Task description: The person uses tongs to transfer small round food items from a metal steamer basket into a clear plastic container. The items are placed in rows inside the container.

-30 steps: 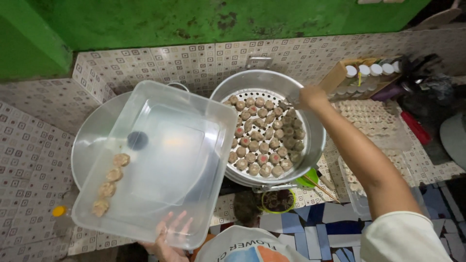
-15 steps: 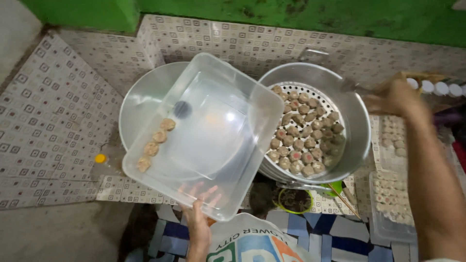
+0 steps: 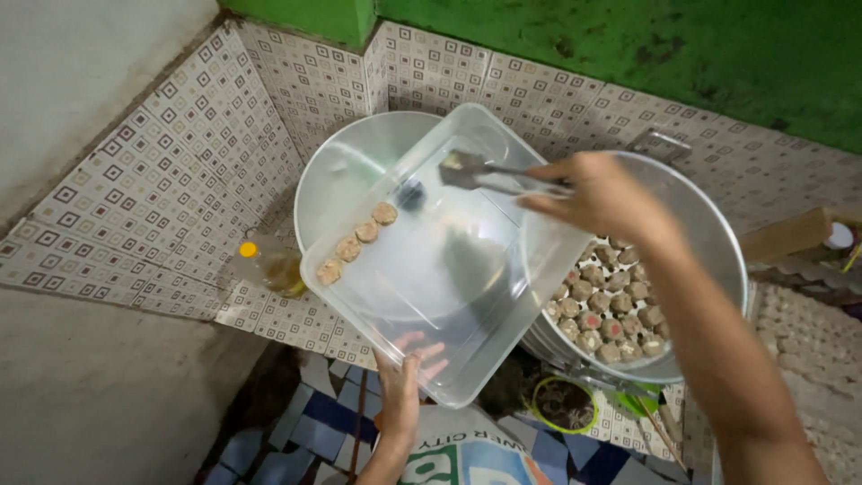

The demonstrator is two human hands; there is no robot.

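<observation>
Four round dumplings [image 3: 358,242] in a clear plastic tub [image 3: 467,296]

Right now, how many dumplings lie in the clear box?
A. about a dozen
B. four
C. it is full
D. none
B: four round dumplings sit in a row along one edge of the clear box; the rest of it is bare, and the left hand holds it from below.
</observation>
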